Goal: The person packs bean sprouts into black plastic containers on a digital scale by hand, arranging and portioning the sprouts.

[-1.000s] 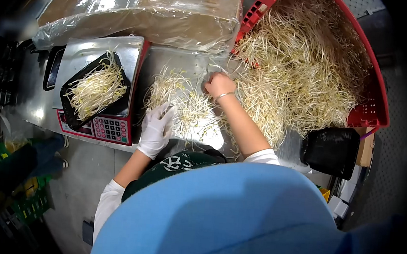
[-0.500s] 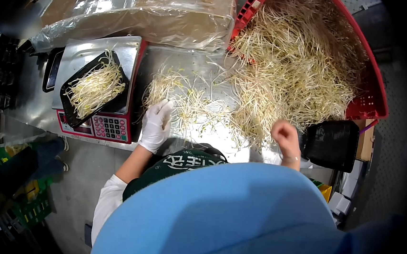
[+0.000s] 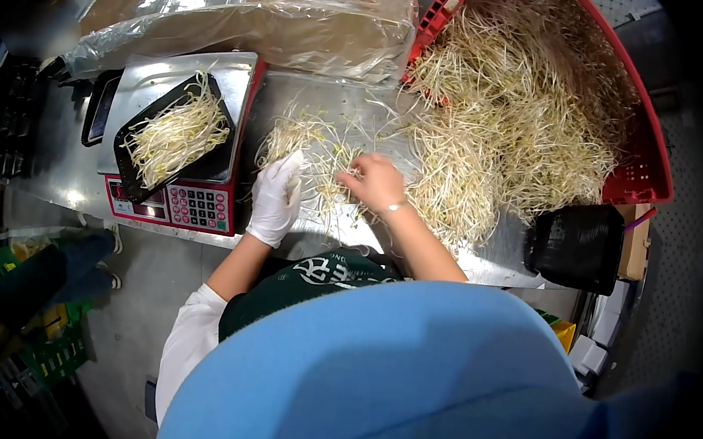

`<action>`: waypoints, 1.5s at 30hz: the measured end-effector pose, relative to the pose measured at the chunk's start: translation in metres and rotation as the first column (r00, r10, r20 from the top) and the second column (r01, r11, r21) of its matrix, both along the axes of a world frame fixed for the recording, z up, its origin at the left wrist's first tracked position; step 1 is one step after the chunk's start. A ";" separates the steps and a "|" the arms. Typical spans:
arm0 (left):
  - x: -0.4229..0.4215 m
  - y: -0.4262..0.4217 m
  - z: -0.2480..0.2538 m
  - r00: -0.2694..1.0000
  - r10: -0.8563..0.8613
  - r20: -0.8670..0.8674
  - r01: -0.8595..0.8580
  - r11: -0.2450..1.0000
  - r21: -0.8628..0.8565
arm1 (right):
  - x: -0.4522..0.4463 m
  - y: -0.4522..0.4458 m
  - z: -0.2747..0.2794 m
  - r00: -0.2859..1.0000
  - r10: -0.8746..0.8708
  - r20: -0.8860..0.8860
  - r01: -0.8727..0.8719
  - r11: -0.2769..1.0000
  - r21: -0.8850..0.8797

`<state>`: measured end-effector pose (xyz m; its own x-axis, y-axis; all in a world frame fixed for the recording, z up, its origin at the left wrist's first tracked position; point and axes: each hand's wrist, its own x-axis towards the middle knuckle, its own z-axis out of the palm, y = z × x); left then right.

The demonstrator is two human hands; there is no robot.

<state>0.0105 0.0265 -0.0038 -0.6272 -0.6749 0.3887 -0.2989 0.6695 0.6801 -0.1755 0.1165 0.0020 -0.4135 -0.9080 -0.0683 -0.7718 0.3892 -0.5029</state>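
My left hand (image 3: 276, 199), in a white glove, is closed at the near edge of a small heap of bean sprouts (image 3: 290, 135), with sprouts at its fingertips. Bare and wearing a thin bracelet, my right hand (image 3: 377, 184) bends its thumb and fingers around loose sprouts just right of that heap. To the left, a red scale (image 3: 200, 207) with a metal pan carries a black tray (image 3: 128, 188) filled with bean sprouts. A large pile of sprouts (image 3: 507, 124) spills onto the metal table from a red crate (image 3: 652, 128).
A plastic-lined cardboard box (image 3: 332, 45) stands behind the scale. Stacked black trays (image 3: 576, 247) lie at the table's right edge, and more black trays (image 3: 8, 118) are at the far left. Another person's legs (image 3: 75, 264) show at lower left.
My right hand has moved left from beside the big sprout pile to the loose sprouts near my left hand. My left hand stays at the small heap. The view has shifted slightly.
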 end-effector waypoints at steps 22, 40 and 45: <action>-0.059 0.018 0.008 0.951 -0.219 0.220 0.262 0.945 -0.196 | -0.058 0.235 0.050 0.943 -0.334 -0.010 0.293 0.812 0.504; -0.019 -0.051 0.006 0.998 -0.057 0.013 0.057 0.997 0.053 | -0.117 0.007 0.015 0.947 0.312 0.073 -0.299 0.943 -0.144; 0.002 -0.026 0.003 0.986 0.142 -0.091 -0.116 0.962 0.247 | -0.122 -0.046 -0.019 0.969 -0.193 -0.155 0.194 0.981 -0.011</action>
<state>0.0121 0.0005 -0.0010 -0.4920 -0.8291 0.2657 -0.2888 0.4433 0.8486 -0.2974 0.0701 -0.0170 -0.5873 -0.8094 0.0069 -0.7498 0.5408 -0.3813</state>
